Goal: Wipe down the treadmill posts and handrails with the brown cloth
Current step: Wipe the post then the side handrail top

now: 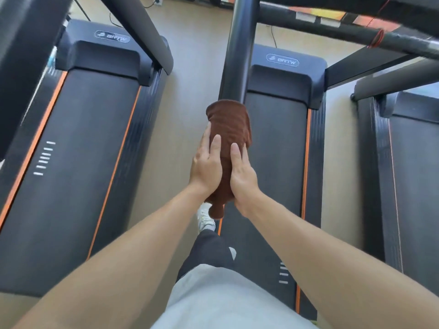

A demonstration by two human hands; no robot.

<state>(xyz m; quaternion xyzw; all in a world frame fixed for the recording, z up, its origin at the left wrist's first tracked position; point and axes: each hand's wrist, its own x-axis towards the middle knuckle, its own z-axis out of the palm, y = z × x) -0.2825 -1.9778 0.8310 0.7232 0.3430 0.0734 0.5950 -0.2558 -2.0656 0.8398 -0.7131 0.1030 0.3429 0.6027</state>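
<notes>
Beige flooring [190, 74] runs between three treadmills. One brown cloth [231, 129] is wrapped around the middle treadmill's dark post [240, 48]. Two hands clasp it: left hand [207, 162] and right hand [243, 174], fingers curled round the wrapped cloth.

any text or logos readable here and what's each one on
"BRTW", beside a striped logo: badge on the left treadmill's motor cover.
"BRTW", same logo: badge on the middle treadmill's motor cover.
White dashes on the left belt and middle belt: marks only, no text.
</notes>
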